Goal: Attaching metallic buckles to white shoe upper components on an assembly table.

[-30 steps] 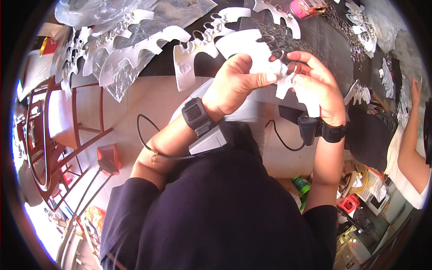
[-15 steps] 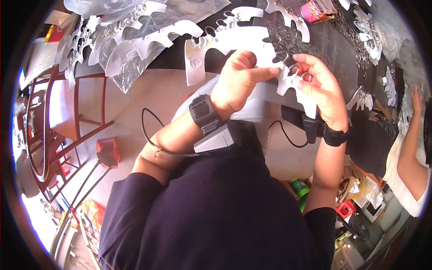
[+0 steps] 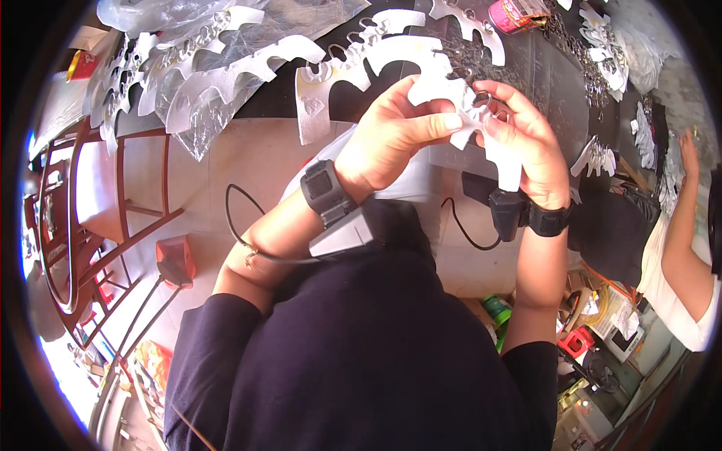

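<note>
A white scalloped strip (image 3: 445, 89), which looks like soft sheet material, stretches between my hands above the near edge of the table. My left hand (image 3: 387, 139) pinches its middle, with the thumb on top. My right hand (image 3: 530, 143) is closed on the strip near its lower end, which hangs below the fingers. A thin metal ring (image 3: 485, 96) shows by the right fingertips; whether it passes through the strip I cannot tell. Farther up lies another white scalloped strip (image 3: 314, 113) with metal rings along its edge.
More ringed white strips (image 3: 201, 96) lie over clear plastic sheeting on the dark table (image 3: 259, 105). A pink tin (image 3: 519, 15) stands at the back, with loose metal rings (image 3: 590, 71) to its right. Another person's arm (image 3: 681, 248) is at the right. A wooden chair (image 3: 124, 180) stands left.
My hands have come closer together, and the strip between them is more bunched. My right hand has shifted left toward my left thumb. The whole view has moved slightly.
</note>
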Motion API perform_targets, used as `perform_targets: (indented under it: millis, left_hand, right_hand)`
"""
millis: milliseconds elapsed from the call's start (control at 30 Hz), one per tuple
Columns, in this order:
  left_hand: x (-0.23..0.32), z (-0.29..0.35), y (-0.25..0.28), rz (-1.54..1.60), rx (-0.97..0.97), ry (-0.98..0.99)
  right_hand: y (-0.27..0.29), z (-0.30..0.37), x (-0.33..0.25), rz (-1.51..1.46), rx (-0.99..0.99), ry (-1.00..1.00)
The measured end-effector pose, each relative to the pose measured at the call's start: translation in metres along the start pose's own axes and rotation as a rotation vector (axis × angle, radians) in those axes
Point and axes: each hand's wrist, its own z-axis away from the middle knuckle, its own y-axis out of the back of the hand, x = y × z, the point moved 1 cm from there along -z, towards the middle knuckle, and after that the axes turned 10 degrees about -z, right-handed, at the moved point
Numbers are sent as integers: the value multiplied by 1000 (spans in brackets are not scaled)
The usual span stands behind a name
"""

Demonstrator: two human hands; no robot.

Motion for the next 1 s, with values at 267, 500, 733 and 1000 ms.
perform_targets:
  millis: [267, 500, 733, 1000]
  left_hand:
    - [-2, -2, -7, -189, 133, -82]
    - [-5, -1, -8, -246, 182, -140]
    - [7, 4, -2, -16, 142, 134]
    - [29, 10, -8, 129, -112, 156]
  right_hand:
    - [-7, -3, 5, 52, -27, 38]
    - [-13, -5, 10, 100, 4, 49]
    - [-16, -6, 14, 211, -70, 198]
    - [-18, -3, 7, 181, -202, 232]
